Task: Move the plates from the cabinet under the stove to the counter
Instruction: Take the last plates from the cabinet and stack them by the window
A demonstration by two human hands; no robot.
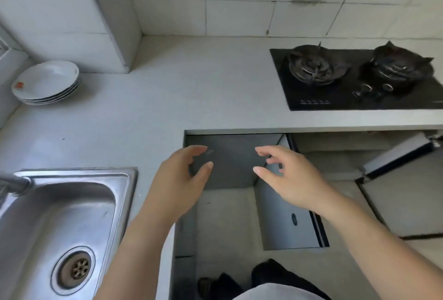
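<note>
My left hand [182,175] and right hand [287,175] hang empty, fingers spread, before the open cabinet [230,156], presumably ready for another load, while stacked plates [46,83] rest on the counter's [179,88] far-left corner.

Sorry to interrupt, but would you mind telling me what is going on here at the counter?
A person is moving plates from the cabinet under the stove. A stack of white plates already sits on the counter by the wall. Both hands, left hand and right hand, are empty and open, held over the open cabinet doors.
</note>
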